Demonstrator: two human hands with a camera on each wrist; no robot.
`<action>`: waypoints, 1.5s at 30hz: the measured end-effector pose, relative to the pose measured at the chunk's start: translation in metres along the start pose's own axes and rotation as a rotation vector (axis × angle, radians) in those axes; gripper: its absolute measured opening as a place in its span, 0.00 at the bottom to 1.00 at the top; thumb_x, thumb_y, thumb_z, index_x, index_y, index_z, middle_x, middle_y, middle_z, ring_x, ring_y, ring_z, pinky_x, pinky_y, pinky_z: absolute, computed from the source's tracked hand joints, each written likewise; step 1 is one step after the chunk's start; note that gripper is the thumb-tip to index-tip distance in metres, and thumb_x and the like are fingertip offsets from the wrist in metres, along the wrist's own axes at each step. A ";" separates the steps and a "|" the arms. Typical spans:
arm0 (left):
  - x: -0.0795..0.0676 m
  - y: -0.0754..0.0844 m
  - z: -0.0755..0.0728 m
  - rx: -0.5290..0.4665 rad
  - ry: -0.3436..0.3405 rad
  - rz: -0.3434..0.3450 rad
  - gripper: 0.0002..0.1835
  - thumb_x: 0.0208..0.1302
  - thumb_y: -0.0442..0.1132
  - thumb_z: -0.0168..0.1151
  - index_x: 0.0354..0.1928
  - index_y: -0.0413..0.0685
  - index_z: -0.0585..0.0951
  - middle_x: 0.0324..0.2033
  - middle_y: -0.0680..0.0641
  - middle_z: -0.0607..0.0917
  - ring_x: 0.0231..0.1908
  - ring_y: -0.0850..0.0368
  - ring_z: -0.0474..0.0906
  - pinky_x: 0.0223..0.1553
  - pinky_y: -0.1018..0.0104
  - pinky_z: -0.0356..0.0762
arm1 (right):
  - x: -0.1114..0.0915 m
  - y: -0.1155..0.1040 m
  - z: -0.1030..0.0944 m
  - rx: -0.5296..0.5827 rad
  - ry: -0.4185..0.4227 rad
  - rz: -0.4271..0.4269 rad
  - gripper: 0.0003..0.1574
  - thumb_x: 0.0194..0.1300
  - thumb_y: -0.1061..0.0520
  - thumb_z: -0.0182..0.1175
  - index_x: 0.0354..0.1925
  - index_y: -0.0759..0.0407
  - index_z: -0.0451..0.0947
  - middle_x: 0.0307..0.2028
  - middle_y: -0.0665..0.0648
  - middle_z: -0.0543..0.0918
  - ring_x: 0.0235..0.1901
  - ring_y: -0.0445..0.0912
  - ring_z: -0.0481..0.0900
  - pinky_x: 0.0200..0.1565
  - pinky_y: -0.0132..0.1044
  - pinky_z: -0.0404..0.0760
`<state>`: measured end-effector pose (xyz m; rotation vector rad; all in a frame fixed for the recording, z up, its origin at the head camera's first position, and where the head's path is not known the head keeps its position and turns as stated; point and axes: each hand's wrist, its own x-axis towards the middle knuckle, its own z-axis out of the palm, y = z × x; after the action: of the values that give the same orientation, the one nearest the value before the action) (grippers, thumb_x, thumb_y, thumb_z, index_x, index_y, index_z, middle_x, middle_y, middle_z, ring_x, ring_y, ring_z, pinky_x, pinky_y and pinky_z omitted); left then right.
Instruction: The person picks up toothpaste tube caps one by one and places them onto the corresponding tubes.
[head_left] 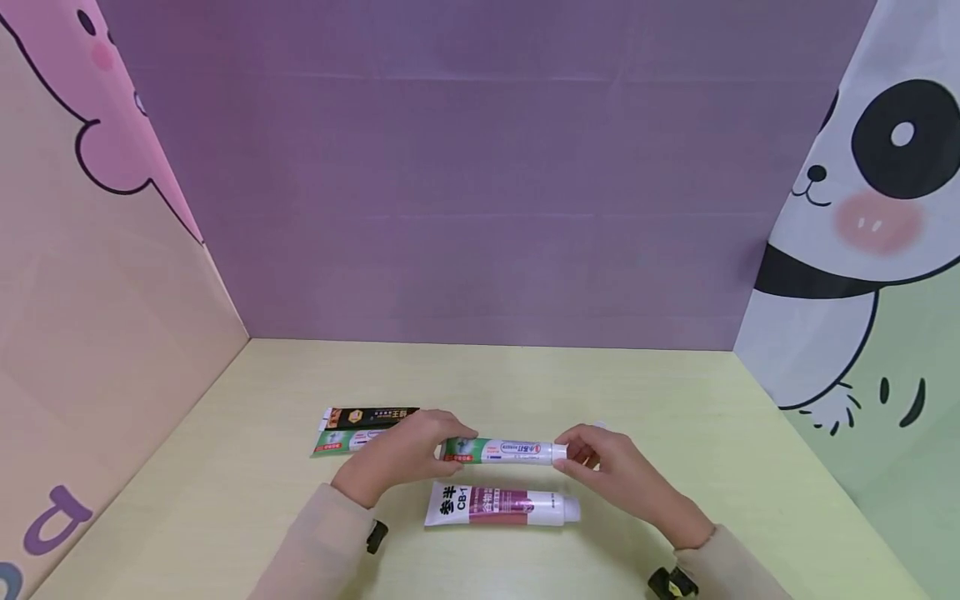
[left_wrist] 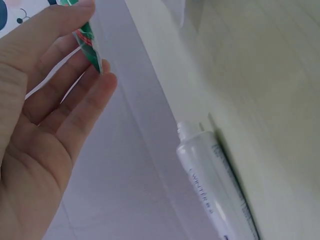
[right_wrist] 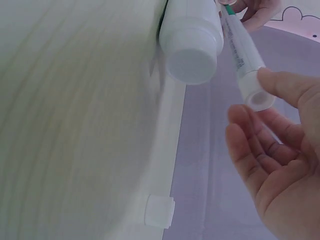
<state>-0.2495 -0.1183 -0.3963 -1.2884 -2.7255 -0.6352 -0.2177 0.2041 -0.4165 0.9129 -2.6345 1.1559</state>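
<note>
A green-and-white toothpaste tube (head_left: 517, 451) is held level between both hands. My left hand (head_left: 408, 454) pinches its flat green tail between thumb and fingers. At the other end, my right hand (head_left: 626, 475) has thumb and fingertips on the white cap (right_wrist: 257, 97). Nearer to me lies a larger white-and-maroon toothpaste tube (head_left: 498, 506), its cap pointing right. Beyond the left hand lie a black toothpaste tube (head_left: 367, 417) and another green-and-white tube (head_left: 348, 442), both partly hidden by that hand. The left wrist view shows a white tube (left_wrist: 212, 180) with a bare nozzle.
A loose white cap (right_wrist: 160, 211) stands on the pale wooden table (head_left: 480, 383), largely hidden behind the right hand in the head view. A purple panel (head_left: 480, 183) closes off the back. Printed side panels stand left and right, the right one with a panda (head_left: 825, 333).
</note>
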 end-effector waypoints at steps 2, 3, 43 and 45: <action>0.001 0.000 0.002 -0.007 -0.013 -0.016 0.21 0.59 0.37 0.73 0.55 0.39 0.84 0.49 0.45 0.86 0.48 0.55 0.81 0.50 0.63 0.79 | 0.001 0.000 0.001 -0.016 -0.028 0.037 0.12 0.67 0.53 0.67 0.45 0.57 0.81 0.32 0.43 0.81 0.31 0.37 0.78 0.35 0.33 0.80; 0.001 0.000 0.003 -0.014 -0.020 -0.024 0.21 0.59 0.37 0.73 0.55 0.39 0.84 0.50 0.45 0.86 0.48 0.55 0.81 0.50 0.63 0.80 | 0.001 -0.001 0.001 -0.023 -0.043 0.052 0.12 0.67 0.53 0.67 0.45 0.57 0.81 0.32 0.43 0.81 0.31 0.37 0.78 0.34 0.33 0.80; 0.006 -0.003 0.024 -0.155 -0.148 -0.101 0.15 0.65 0.35 0.68 0.53 0.42 0.86 0.49 0.47 0.87 0.43 0.62 0.80 0.46 0.68 0.79 | 0.007 0.007 0.013 -0.083 -0.252 0.182 0.07 0.66 0.60 0.67 0.39 0.61 0.79 0.31 0.48 0.82 0.31 0.38 0.76 0.34 0.32 0.77; 0.006 -0.003 0.024 -0.147 -0.147 -0.098 0.15 0.65 0.35 0.68 0.53 0.42 0.86 0.49 0.48 0.87 0.45 0.62 0.81 0.48 0.67 0.79 | 0.007 0.007 0.012 -0.086 -0.253 0.178 0.07 0.65 0.60 0.67 0.40 0.62 0.79 0.31 0.48 0.82 0.31 0.38 0.76 0.34 0.32 0.77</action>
<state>-0.2531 -0.1067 -0.4179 -1.2862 -2.9253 -0.7935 -0.2256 0.1959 -0.4266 0.8758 -2.9964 1.0115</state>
